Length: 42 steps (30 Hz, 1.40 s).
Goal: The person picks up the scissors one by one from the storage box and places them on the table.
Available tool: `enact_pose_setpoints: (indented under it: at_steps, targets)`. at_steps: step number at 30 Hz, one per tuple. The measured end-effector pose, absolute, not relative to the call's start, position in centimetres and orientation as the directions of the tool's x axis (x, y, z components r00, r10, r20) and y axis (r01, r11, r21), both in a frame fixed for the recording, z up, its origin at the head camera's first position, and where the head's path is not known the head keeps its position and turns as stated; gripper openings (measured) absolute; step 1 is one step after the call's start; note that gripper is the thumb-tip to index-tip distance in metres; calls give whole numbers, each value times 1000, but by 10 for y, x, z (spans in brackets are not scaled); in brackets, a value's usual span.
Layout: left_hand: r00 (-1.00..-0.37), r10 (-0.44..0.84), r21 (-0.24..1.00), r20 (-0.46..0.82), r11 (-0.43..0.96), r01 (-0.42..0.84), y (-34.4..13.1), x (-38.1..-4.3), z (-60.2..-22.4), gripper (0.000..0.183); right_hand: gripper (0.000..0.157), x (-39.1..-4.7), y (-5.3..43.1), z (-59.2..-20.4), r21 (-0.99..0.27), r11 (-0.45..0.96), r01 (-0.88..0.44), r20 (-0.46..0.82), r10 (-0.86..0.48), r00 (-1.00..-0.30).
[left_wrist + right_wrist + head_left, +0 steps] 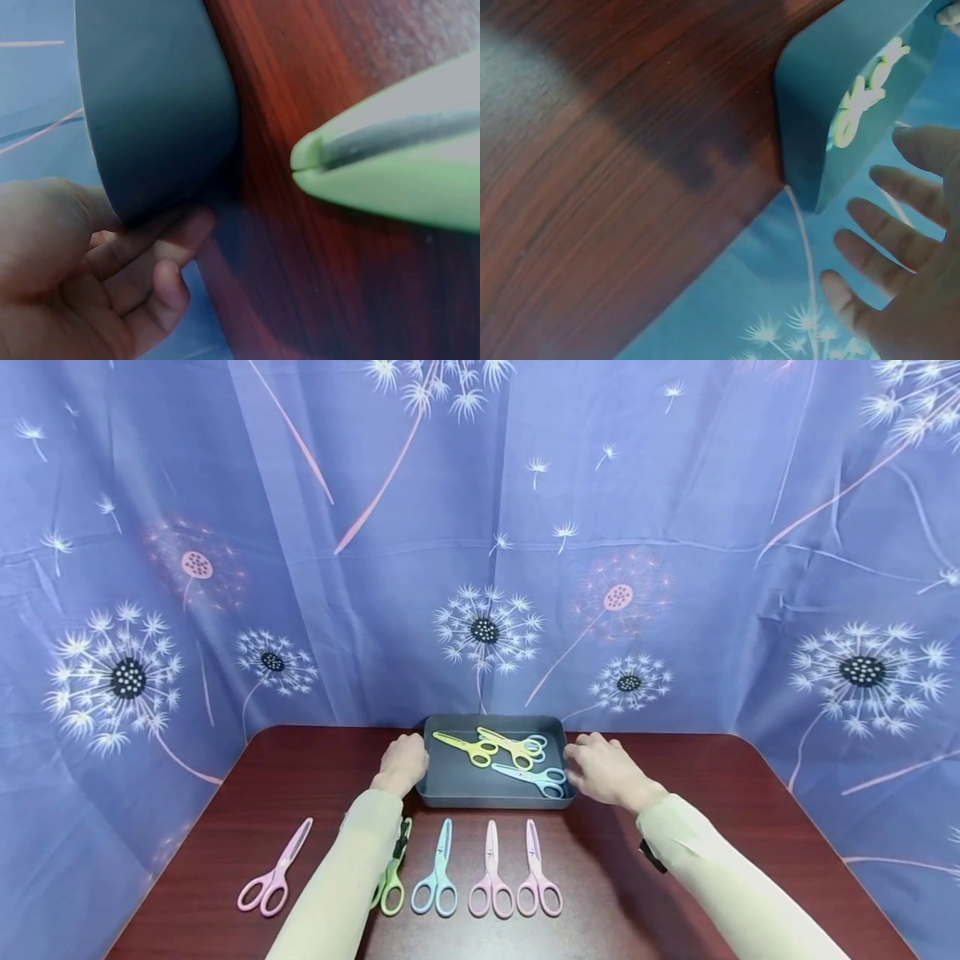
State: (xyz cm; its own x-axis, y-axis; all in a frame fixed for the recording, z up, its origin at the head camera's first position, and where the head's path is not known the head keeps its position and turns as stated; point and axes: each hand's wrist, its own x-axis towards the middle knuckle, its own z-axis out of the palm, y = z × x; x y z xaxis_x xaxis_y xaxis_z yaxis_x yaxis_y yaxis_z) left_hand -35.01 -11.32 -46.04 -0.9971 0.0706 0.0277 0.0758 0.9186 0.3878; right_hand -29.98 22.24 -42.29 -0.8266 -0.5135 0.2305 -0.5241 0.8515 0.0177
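A dark grey tray [453, 785] stands at the back of the table. My left hand [405, 762] grips its left end, thumb over the rim and fingers curled beneath, as the left wrist view shows. At the tray's right end is my right hand [603, 768]; its fingers [889, 210] are spread and relaxed in the right wrist view. Inside the tray lie two yellow scissors [472, 749] and blue scissors [536, 779], with another blue pair partly hidden under the yellow. Green scissors [392, 881] lie below my left forearm, which covers part of them.
In front of the tray, blue scissors [441, 868] and two pink scissors [491, 868] lie in a row, blades pointing away. Another pink pair [277, 868] lies slanted at the left. A blue dandelion-print curtain [390, 635] hangs close behind the brown table [637, 893].
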Motion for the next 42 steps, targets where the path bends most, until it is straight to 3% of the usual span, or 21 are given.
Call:
enact_pose_setpoints:
  at_steps: [8, 16, 23, 30, 42]
  targets:
    - [-998, 69, 408, 13, 910, 68, -112, -350, -461, 28, 28, -316, 214, -432, -14, 872, -490, 172, -481, -860]
    - [-998, 62, 399, 18, 915, 64, -112, -350, -459, 28, 23, -326, 206, -442, -50, 854, -517, 123, -509, -852]
    - [-997, 68, 388, 32, 919, 75, -113, -350, -458, 25, 12, -328, 201, -456, 55, 846, -530, 98, -533, -840]
    - [-998, 64, 397, 23, 915, 68, -113, -351, -459, 30, 25, -327, 195, -455, 110, 848, -518, 88, -528, -845]
    - [-996, 68, 390, 49, 917, 82, -113, -352, -464, 27, 28, -332, 195, -463, 79, 880, -469, 53, -474, -879]
